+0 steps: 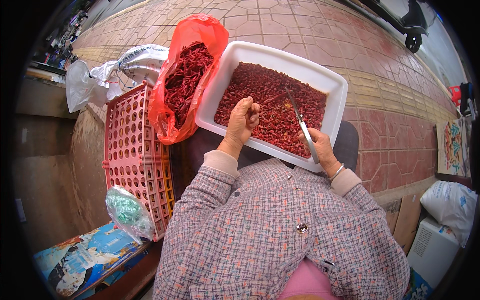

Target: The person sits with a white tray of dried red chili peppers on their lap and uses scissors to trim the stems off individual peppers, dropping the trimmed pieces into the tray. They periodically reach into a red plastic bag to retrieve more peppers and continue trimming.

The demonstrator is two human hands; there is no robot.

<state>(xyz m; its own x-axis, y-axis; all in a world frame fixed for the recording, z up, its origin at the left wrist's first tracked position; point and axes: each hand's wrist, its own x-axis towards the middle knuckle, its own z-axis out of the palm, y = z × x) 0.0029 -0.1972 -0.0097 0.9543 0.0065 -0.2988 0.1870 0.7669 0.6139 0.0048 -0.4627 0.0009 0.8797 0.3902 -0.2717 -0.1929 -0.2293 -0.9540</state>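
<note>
On my lap rests a white plastic tub, its floor covered by a thick layer of cut dried red chili pieces. Over its near left side, my left hand pinches a dried red chili that points right. My right hand grips metal scissors by the handles, above the tub's right half. The scissor blades are close to the chili's free end; whether they touch it cannot be told. Left of the tub, an open red plastic bag holds many whole dried chilies.
Pink plastic crates stand at the left, supporting the red bag. A clear bag with green contents hangs by them. White sacks lie behind. At right are a stuffed white sack and a white box. Paving surrounds me.
</note>
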